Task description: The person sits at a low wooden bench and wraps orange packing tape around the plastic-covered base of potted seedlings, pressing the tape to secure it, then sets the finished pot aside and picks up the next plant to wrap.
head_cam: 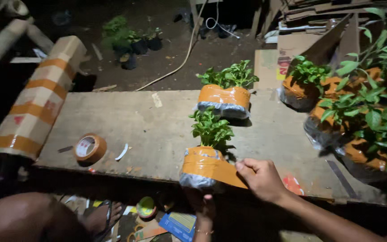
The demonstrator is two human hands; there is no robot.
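Observation:
A small leafy seedling (211,129) stands in a plastic-bagged root ball wrapped with orange tape (204,166) at the front edge of a wooden board (157,134). My right hand (263,179) presses the tape's end against the wrap's right side. My left hand (204,207) holds the root ball from below, mostly hidden under it. A roll of orange tape (89,148) lies on the board's left part.
A second taped seedling (225,99) stands further back on the board. Several more taped plants (354,116) crowd the right side. A long box striped with orange tape (36,98) leans at the left. Potted plants (128,38) and a cable lie on the dark ground behind.

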